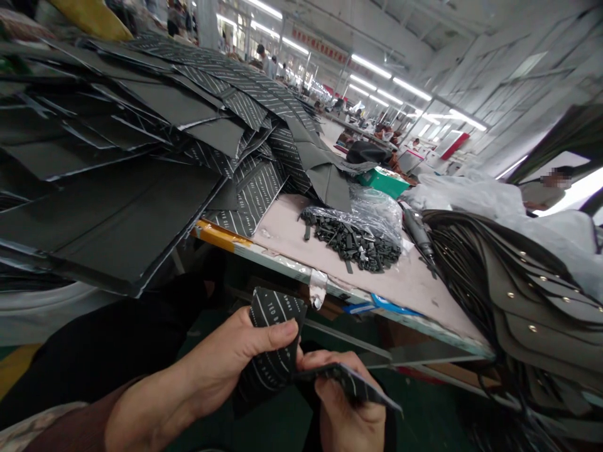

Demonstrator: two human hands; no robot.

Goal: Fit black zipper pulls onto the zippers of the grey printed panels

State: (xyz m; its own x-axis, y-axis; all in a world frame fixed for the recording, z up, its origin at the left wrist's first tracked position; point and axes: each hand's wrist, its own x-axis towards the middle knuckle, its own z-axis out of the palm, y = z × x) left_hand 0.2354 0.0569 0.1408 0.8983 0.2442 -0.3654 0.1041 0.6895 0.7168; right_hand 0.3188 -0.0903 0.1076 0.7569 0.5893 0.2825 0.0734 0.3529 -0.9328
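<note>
Both hands hold one dark fabric piece (272, 370) printed with white lettering and dotted lines, in front of the table's near edge. My left hand (245, 342) grips its upright part, the thumb lying across the printed face. Close by on the right, my right hand (346, 402) pinches the folded other end, with the thumb below and the fingers curled over it. The piece bends between the two hands. Beyond them on the tabletop lies a heap of small black strips (358, 245), partly in a clear plastic bag (377, 210).
A large pile of dark panels (113, 213) covers the left side. A green box (384, 181) and a grey tool (417, 229) sit behind the strips. Grey pieces with metal studs (522, 295) hang over the right edge of the table (424, 295). A person (546, 191) is at far right.
</note>
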